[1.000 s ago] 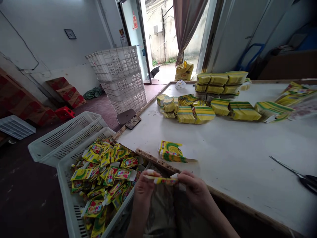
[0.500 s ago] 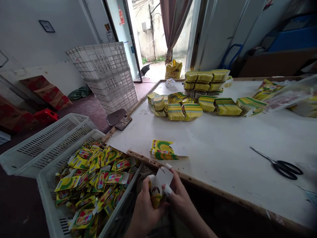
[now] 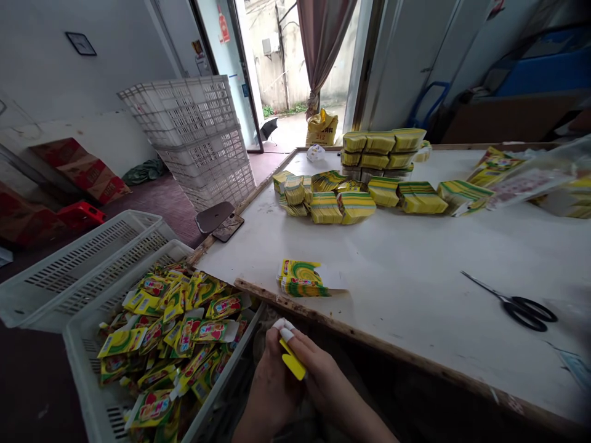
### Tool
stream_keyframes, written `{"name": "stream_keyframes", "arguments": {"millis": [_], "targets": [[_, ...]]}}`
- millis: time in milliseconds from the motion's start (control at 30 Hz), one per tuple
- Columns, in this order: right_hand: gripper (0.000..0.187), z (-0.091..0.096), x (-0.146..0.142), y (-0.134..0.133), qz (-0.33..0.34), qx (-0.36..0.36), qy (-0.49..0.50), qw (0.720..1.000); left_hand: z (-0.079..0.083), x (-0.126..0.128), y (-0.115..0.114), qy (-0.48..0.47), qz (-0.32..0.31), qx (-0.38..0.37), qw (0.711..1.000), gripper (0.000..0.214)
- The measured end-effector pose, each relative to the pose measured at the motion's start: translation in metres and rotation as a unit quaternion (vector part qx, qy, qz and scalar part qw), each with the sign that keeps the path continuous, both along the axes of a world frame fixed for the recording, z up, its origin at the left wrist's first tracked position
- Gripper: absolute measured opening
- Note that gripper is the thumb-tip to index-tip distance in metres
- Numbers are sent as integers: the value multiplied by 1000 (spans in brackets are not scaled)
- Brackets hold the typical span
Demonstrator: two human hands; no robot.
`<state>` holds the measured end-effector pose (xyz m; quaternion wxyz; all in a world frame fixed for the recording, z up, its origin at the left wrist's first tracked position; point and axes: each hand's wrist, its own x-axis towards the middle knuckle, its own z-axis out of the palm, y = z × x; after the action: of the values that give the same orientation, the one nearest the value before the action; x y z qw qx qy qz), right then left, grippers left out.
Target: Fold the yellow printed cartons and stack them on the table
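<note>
Both hands meet below the table's near edge. My left hand (image 3: 270,387) and my right hand (image 3: 318,375) are closed together on one small yellow packet (image 3: 292,365), fingertips taped white. A short stack of flat yellow-green packets (image 3: 302,278) lies on the white table (image 3: 415,264) just beyond the hands. To the left, a white crate (image 3: 92,406) holds several folded yellow, green and red packets (image 3: 184,326).
Bundles of flat packets (image 3: 369,184) are lined up and stacked at the table's far side. Black scissors (image 3: 521,304) lie at the right. A phone (image 3: 227,227) rests on the table's left corner. Empty white crates (image 3: 194,135) stand stacked by the doorway.
The packet was held stretched flat between both hands, then opened up with a white flap showing; now it is pressed small between the hands, lower down. The view swung slightly left.
</note>
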<state>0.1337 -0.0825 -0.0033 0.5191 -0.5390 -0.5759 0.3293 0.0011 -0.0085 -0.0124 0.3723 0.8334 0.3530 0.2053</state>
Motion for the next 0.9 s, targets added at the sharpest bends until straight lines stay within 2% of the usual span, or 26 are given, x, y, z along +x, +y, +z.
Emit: {"name": "stream_keyframes", "arguments": {"millis": [100, 133, 267, 333, 433, 533, 600, 700, 767, 800, 833, 900], "targets": [[52, -3, 8, -1, -52, 31, -37, 997, 2, -5, 3, 8, -8, 23, 1000, 67], [55, -2, 11, -2, -51, 30, -53, 997, 6, -7, 4, 21, -5, 23, 1000, 64], [68, 4, 20, -7, 44, -42, -148, 987, 26, -11, 5, 74, -19, 12, 997, 55], [58, 9, 24, -9, 61, -67, -170, 981, 35, -11, 6, 86, -33, 9, 996, 51], [35, 20, 34, -8, 86, -57, -155, 983, 43, -11, 8, 92, -52, 1, 994, 49], [31, 28, 40, -3, 109, -40, -131, 984, 43, -11, 10, 97, -57, 8, 994, 51], [31, 28, 37, 2, 84, -33, -113, 990, 40, -11, 11, 91, -43, 22, 995, 53], [32, 21, 25, 8, 40, -8, -68, 997, 30, -12, 14, 52, 1, 17, 998, 56], [49, 16, 22, 13, 42, 15, -32, 999, 22, -16, 20, -17, 49, -41, 998, 57], [60, 14, 23, 16, 37, 25, -17, 999, 18, -18, 25, -76, 99, -75, 989, 59], [67, 13, 28, 21, 18, 31, -10, 999, 15, -22, 31, -143, 163, -101, 971, 61], [67, 11, 43, 33, -74, 32, -43, 996, 13, -30, 46, -276, 311, -102, 904, 68]]}}
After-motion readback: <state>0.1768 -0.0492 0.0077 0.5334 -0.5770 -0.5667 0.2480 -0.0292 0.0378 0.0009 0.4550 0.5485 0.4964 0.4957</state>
